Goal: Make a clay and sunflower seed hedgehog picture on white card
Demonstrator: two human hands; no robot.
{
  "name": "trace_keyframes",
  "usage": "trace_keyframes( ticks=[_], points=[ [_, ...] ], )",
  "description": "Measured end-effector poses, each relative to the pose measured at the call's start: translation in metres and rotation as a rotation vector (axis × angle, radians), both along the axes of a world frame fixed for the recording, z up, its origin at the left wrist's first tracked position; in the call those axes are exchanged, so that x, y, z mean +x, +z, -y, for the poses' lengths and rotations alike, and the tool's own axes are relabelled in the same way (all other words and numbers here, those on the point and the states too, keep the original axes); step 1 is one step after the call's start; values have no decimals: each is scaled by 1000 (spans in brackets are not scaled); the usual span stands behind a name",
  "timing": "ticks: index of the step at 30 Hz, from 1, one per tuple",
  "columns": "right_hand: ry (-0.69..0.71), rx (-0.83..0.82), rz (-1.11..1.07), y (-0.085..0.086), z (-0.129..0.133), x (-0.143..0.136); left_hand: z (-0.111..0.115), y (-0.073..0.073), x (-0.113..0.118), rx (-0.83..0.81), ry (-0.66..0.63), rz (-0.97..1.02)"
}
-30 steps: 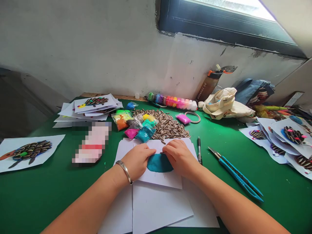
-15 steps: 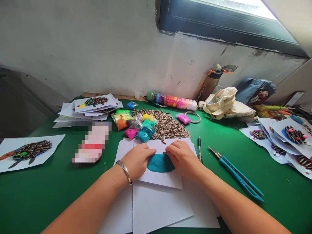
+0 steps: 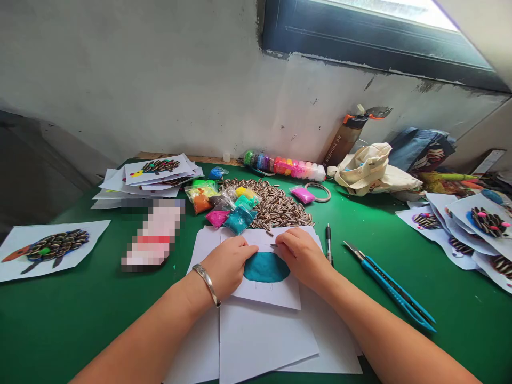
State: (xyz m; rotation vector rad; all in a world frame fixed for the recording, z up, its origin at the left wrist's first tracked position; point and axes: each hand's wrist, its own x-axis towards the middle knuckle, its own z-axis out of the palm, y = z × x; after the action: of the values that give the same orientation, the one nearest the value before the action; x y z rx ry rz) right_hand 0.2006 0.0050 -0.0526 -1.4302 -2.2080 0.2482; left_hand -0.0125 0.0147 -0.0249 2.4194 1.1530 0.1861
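A flat blue clay oval (image 3: pixel 266 267) lies on a small white sheet (image 3: pixel 276 300), with short pencil lines below it. My left hand (image 3: pixel 230 261) rests on the sheet at the oval's left edge, thumb and fingers together; what they hold, if anything, is hidden. At the oval's upper right, my right hand (image 3: pixel 302 256) pinches a small dark sunflower seed (image 3: pixel 274 245) between thumb and fingertips. The seed's tip points left, just above the clay. Larger white sheets (image 3: pixel 264 336) lie underneath.
Behind the sheets are a seed pile (image 3: pixel 280 205) and clay packets (image 3: pixel 240 218). A pen (image 3: pixel 328 242) and blue cutter (image 3: pixel 392 288) lie right. Seed pictures (image 3: pixel 56 250) lie left, others (image 3: pixel 486 221) far right. A bottle (image 3: pixel 344 140) and cloth bag (image 3: pixel 362 170) stand behind.
The seed in my right fingers has lifted slightly from the oval's upper edge and shows more clearly. My left hand stays on the sheet. The whole view has shifted slightly.
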Motion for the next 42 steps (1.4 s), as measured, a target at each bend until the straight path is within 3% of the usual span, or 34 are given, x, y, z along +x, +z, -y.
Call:
trace_keyframes(
  ticks=[23,33,42],
  points=[
    [-15,33,-14,-4,-4,-1,0,-8,-1,32,-36,13],
    [-29,-7,18,-3,-4,-2,-1,0,1,-16,-7,-7],
    [-31,-5,29,-3,-4,-2,0,-1,0,36,-25,30]
  ],
)
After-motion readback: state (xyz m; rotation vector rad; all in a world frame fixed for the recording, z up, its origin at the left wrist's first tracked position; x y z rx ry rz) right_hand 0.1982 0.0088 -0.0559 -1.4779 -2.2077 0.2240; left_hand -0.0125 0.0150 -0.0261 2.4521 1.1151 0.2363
